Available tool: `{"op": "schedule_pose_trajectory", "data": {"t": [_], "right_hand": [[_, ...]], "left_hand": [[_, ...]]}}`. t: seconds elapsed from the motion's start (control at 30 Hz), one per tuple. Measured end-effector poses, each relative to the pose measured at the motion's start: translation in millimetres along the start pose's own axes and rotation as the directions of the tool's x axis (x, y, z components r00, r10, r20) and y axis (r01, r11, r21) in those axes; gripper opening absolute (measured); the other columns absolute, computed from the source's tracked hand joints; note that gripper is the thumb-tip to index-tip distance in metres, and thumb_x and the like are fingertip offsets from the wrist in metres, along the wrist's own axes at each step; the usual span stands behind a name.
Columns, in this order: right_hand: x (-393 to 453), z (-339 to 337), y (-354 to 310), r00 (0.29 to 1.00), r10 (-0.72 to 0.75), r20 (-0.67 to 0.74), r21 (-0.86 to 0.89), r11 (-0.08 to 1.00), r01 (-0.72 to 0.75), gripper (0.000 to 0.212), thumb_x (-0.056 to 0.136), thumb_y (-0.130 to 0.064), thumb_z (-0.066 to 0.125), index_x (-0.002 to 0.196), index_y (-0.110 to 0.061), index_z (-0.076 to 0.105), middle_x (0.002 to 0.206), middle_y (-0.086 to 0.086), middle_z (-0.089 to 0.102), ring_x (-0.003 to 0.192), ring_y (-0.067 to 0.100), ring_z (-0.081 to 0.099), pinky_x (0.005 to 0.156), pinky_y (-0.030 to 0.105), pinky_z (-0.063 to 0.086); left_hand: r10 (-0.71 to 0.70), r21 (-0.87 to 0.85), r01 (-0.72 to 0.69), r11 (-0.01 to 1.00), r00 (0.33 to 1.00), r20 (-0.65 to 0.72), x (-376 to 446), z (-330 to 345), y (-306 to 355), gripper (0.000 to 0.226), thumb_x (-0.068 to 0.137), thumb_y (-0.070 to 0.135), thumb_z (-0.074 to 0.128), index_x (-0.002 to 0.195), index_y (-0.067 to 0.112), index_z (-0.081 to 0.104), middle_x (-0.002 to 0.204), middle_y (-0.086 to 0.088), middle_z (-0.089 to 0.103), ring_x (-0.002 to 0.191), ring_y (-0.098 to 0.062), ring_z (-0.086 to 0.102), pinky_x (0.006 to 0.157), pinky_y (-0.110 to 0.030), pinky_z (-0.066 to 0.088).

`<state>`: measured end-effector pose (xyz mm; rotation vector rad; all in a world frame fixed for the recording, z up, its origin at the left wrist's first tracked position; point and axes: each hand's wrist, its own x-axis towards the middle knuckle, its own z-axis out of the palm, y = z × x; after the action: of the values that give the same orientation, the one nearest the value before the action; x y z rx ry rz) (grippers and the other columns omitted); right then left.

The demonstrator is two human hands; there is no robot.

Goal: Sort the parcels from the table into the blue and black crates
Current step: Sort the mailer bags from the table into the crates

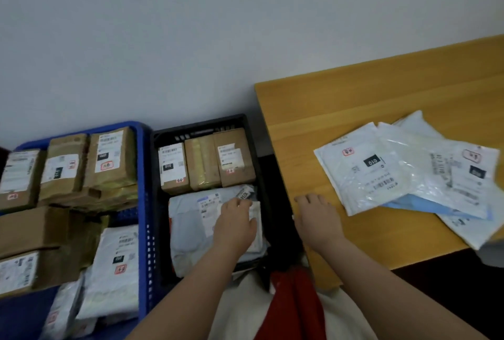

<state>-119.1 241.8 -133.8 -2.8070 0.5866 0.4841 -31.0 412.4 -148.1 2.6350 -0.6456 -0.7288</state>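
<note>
The black crate [156, 176] holds three brown boxes [203, 161] at its far end and grey and white mailer bags [188, 219] at its near end. My left hand [236, 223] rests flat on the top bag there, fingers relaxed. My right hand [317, 218] lies open on the left end of the wooden table [354, 99], holding nothing. Several white and blue mailer bags [387, 173] are spread on the table to the right of that hand. The blue crate [143, 203] at the left holds brown boxes [109, 158] and white bags [117, 263].
A pale wall runs behind the crates and the table. The two crates stand side by side, the black one against the table's left edge. My light trousers and a red cloth [297, 307] show at the bottom. The floor under the table's near edge is dark.
</note>
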Motion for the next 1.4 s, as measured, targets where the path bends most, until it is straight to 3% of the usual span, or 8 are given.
{"op": "schedule_pose_trajectory", "data": {"t": [0.27, 0.8, 0.9, 1.0, 1.07, 1.17, 1.27, 1.4], "right_hand": [[-17.3, -27.8, 123.4, 0.949, 0.280, -0.146, 0.087, 0.959, -0.270, 0.052, 0.094, -0.025, 0.050, 0.143, -0.014, 0.036, 0.144, 0.010, 0.039, 0.133, 0.027, 0.032, 0.109, 0.036, 0.032], [25.6, -49.0, 212.3, 0.917, 0.395, -0.056, 0.272, 0.890, -0.367, 0.071, 0.090, -0.043, 0.058, 0.145, -0.010, 0.029, 0.139, 0.015, 0.039, 0.129, 0.034, 0.036, 0.102, 0.041, 0.033], [33.3, -58.6, 211.8, 0.941, 0.312, -0.130, 0.213, 0.936, -0.281, 0.046, 0.091, -0.039, 0.058, 0.128, -0.014, 0.048, 0.124, 0.010, 0.052, 0.114, 0.029, 0.046, 0.093, 0.039, 0.037], [39.7, -72.9, 204.3, 0.971, 0.143, -0.190, 0.207, 0.973, -0.103, 0.022, 0.094, -0.028, 0.055, 0.112, -0.015, 0.056, 0.106, 0.004, 0.059, 0.101, 0.028, 0.055, 0.077, 0.034, 0.033], [44.3, -83.2, 192.6, 0.979, 0.017, -0.204, 0.258, 0.966, 0.037, 0.014, 0.095, -0.019, 0.055, 0.108, -0.015, 0.059, 0.096, 0.003, 0.066, 0.091, 0.029, 0.061, 0.075, 0.032, 0.028], [50.3, -96.2, 171.2, 0.964, -0.140, -0.228, 0.183, 0.966, 0.183, 0.016, 0.095, -0.017, 0.052, 0.105, -0.022, 0.063, 0.094, -0.002, 0.068, 0.093, 0.024, 0.061, 0.085, 0.033, 0.027], [50.1, -102.1, 154.9, 0.924, -0.172, -0.340, 0.142, 0.962, 0.232, 0.022, 0.093, -0.017, 0.057, 0.113, -0.021, 0.065, 0.104, 0.001, 0.068, 0.103, 0.027, 0.057, 0.093, 0.035, 0.028], [47.0, -105.7, 150.2, 0.890, 0.106, -0.444, 0.278, 0.960, 0.025, 0.058, 0.094, -0.028, 0.058, 0.146, -0.012, 0.038, 0.149, 0.012, 0.039, 0.137, 0.034, 0.033, 0.109, 0.046, 0.027]], "left_hand": [[0.173, 0.100, -0.169, 0.980, 0.984, -0.030, 34.6, 35.1, 108.5, 0.042, 0.098, 0.032, 0.049, 0.138, 0.018, 0.046, 0.141, -0.006, 0.043, 0.140, -0.027, 0.025, 0.120, -0.037, 0.016], [-0.006, 0.265, -0.153, 0.952, 0.857, 0.516, 68.3, 77.5, 192.1, 0.084, 0.095, 0.050, 0.049, 0.155, 0.027, -0.005, 0.162, -0.002, -0.017, 0.144, -0.037, -0.024, 0.115, -0.062, 0.006], [0.033, 0.265, -0.157, 0.951, 0.908, 0.418, 71.2, 62.3, 192.2, 0.074, 0.096, 0.042, 0.050, 0.155, 0.025, 0.008, 0.163, -0.008, -0.005, 0.147, -0.036, -0.017, 0.116, -0.059, 0.005], [0.172, 0.174, -0.182, 0.968, 0.983, 0.067, 80.2, 31.6, 198.9, 0.076, 0.095, 0.036, 0.055, 0.154, 0.021, 0.010, 0.162, -0.009, -0.002, 0.149, -0.030, -0.011, 0.118, -0.051, 0.008], [0.335, 0.256, -0.304, 0.918, 0.939, -0.083, 89.3, 7.9, 206.4, 0.082, 0.093, 0.039, 0.058, 0.155, 0.023, 0.006, 0.163, -0.008, -0.007, 0.148, -0.029, -0.015, 0.118, -0.050, 0.010], [0.456, 0.438, -0.399, 0.806, 0.890, -0.027, 100.0, -22.3, 213.7, 0.066, 0.095, 0.041, 0.055, 0.151, 0.027, 0.023, 0.162, -0.004, 0.004, 0.148, -0.030, -0.013, 0.116, -0.058, 0.006], [0.338, 0.479, -0.333, 0.812, 0.938, 0.078, 96.2, -38.2, 206.5, 0.026, 0.100, 0.034, 0.046, 0.123, 0.022, 0.051, 0.126, -0.007, 0.057, 0.132, -0.030, 0.041, 0.117, -0.061, 0.004], [0.157, 0.117, -0.136, 0.984, 0.970, -0.184, 80.9, -48.4, 168.1, 0.017, 0.102, 0.025, 0.042, 0.107, 0.012, 0.051, 0.081, -0.007, 0.062, 0.083, -0.033, 0.059, 0.097, -0.047, 0.041]]}}
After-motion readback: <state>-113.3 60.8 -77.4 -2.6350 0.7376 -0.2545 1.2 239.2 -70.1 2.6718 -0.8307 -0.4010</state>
